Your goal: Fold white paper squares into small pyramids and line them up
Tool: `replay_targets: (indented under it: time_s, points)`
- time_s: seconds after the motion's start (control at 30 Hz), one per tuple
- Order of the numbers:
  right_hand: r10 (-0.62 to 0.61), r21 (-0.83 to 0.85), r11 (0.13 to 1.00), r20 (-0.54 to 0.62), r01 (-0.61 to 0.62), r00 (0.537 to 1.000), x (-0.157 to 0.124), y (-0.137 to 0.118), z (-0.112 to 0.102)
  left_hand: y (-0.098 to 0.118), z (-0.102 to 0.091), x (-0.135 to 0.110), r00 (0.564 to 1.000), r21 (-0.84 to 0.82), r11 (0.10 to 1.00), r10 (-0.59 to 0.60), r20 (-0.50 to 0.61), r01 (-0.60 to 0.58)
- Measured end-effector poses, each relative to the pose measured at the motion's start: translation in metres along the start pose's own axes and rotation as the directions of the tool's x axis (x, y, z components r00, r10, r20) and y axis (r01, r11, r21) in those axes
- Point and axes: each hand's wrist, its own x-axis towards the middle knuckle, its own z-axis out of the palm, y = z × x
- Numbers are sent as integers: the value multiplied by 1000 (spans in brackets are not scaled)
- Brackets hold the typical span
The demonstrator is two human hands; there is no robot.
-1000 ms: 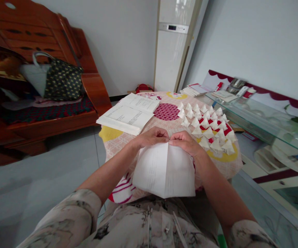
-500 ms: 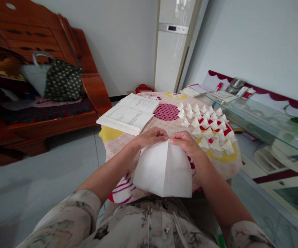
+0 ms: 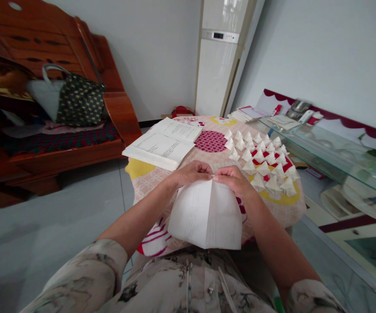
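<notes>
A white sheet of paper (image 3: 192,213) with a crease down its middle hangs toward me over the near part of the table. My left hand (image 3: 194,171) pinches its top edge just left of the crease. Right beside it, my right hand (image 3: 230,177) pinches the same edge, the fingertips of both hands almost touching. Faint print shows through the sheet. Several small folded paper pyramids (image 3: 263,168) stand in rows to the right of my right hand. Beyond my left hand lies an open book (image 3: 165,141) with printed pages.
The round table wears a patterned cloth (image 3: 142,191). A glass-topped cabinet (image 3: 331,152) borders it at right, bearing a metal container (image 3: 298,108) and papers. A stack of booklets (image 3: 245,114) lies at the far edge. At left stands a wooden bench (image 3: 119,115) with a dark patterned bag (image 3: 80,100).
Both hands keep their pinch on the paper's top edge and barely move. The whole view has shifted very slightly.
</notes>
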Motion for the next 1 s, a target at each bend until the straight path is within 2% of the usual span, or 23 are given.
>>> replay_targets:
  time_s: [0.2, 0.3, 0.4, 0.47, 0.5, 0.57, 0.63, 0.7, 0.77, 0.87, 0.93, 1.0]
  points:
    - [7, 17, 1000, -36, -7, 999, 2, 4, 3, -2, 1, 0, 1000, -3, 1000, 19, -12, -19]
    - [24, 34, 999, -16, -24, 1000, 1, 3, 1, -3, -5, -1, 999, 65, 997, 31, 37, -33]
    - [108, 43, 993, 62, -111, 992, -2, 6, -9, -4, -17, 0, 995, 180, 982, 38, 94, -55]
    - [198, 41, 978, 115, -204, 973, -4, 11, -18, -4, -26, 2, 994, 290, 953, 63, 89, -86]
    - [230, 40, 971, 116, -236, 966, -4, 15, -24, -5, -30, 4, 994, 366, 925, 79, 72, -100]
    - [235, 41, 971, 24, -236, 972, -1, 24, -32, -7, -35, 8, 994, 549, 830, 111, 6, -97]
    - [190, -14, 981, -137, -194, 972, 6, 34, -38, -13, -34, 14, 985, 731, 681, 146, -91, -33]
    - [169, -157, 964, -251, -212, 953, 16, 41, -41, -22, -28, 18, 955, 870, 490, 228, -187, 54]
    - [144, -335, 908, -317, -252, 937, 25, 45, -42, -34, -18, 18, 945, 939, 344, 301, -131, 21]
    - [70, -498, 830, -356, -252, 932, 35, 47, -43, -52, -3, 13, 964, 954, 300, 260, -53, -29]
    - [60, -507, 820, -386, -266, 920, 37, 49, -44, -62, 2, 7, 977, 962, 274, 206, -51, -7]
    - [80, -451, 839, -453, -306, 888, 36, 53, -46, -69, 5, 2, 986, 973, 231, 155, -52, 15]
